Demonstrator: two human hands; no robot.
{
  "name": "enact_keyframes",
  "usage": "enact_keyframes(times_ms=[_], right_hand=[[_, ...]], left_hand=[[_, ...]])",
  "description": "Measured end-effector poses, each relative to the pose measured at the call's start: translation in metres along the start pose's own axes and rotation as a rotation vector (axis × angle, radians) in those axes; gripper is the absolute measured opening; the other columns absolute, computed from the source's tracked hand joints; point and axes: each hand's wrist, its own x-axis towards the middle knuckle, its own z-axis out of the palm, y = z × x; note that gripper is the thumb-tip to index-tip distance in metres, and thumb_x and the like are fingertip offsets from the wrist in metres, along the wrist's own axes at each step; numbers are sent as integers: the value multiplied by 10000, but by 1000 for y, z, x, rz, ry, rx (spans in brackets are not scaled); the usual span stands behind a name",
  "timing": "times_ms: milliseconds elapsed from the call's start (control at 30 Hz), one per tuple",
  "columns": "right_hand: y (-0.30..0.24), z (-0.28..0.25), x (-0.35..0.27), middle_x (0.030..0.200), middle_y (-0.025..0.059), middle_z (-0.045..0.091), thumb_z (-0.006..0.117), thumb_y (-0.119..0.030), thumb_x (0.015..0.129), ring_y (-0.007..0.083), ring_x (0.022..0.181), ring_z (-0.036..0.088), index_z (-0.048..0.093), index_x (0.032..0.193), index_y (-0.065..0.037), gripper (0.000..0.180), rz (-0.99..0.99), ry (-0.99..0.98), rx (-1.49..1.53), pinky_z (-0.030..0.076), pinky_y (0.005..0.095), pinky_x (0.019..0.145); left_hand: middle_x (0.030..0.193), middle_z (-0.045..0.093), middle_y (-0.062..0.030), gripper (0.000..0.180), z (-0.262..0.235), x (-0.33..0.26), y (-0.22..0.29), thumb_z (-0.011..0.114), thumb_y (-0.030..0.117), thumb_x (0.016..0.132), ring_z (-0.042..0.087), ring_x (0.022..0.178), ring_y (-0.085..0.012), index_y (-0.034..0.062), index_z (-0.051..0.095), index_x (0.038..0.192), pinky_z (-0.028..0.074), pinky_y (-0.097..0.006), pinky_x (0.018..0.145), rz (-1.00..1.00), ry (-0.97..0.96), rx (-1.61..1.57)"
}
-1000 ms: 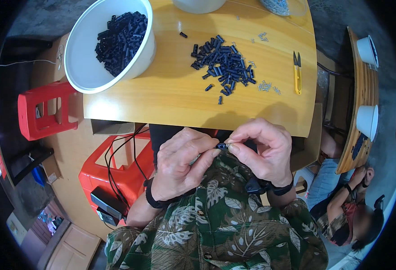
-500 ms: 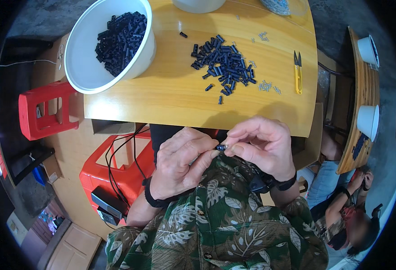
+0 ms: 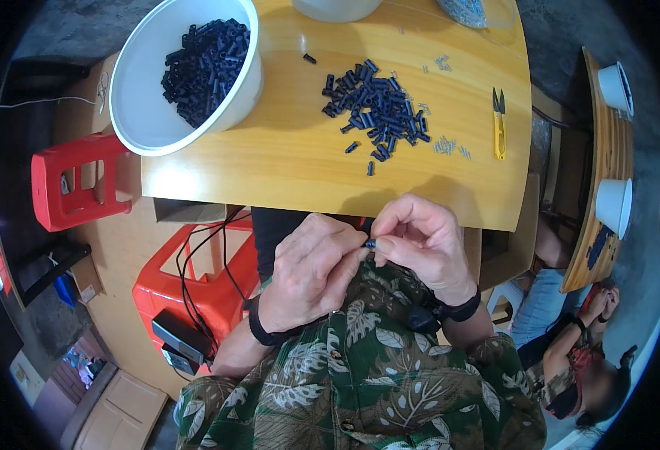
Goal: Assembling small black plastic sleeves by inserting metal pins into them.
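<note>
In front of my chest, just past the table's near edge, my hands meet at a small black plastic sleeve [image 3: 370, 244]. My left hand [image 3: 311, 262] pinches one end of it between thumb and fingers. Thumb and index finger of my right hand [image 3: 423, 244] close on its other end; whether they also hold a spring is too small to tell. On the table [image 3: 270, 169] lies a loose pile of black plastic sleeves [image 3: 378, 105]. Small metal springs [image 3: 444, 145] are scattered to the right of that pile.
A white tub [image 3: 131, 97] of black sleeves stands at the table's left. Yellow thread snips [image 3: 499, 127] lie near the right edge. Red stools [image 3: 150, 285] and black cables are at lower left. Another person [image 3: 570, 352] sits at right, beside a second table [image 3: 581, 270].
My hands have drawn closer together around the black sleeve. The right fingers now cover the shiny end that showed before. The other person's hands have shifted slightly.
</note>
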Motion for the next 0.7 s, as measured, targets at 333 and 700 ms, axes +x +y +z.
enact_keyframes(times_ms=[333,700], right_hand=[[7,1,33,790,98,606,723,13,839,178,653,630,646,906,-1,103,-444,382,-911,519,279,599],[25,5,50,768,106,586,745,-20,816,268,622,628,618,881,-36,143,-520,466,-1157,507,364,553]], left_hand=[[839,649,-92,138,-1,-7,-19,746,2,818,609,747,-217,-8,659,925,480,-319,680,-172,87,-47],[837,647,-85,149,-1,-5,-21,747,-5,810,601,747,-200,2,666,935,472,-310,666,-164,122,-53]])
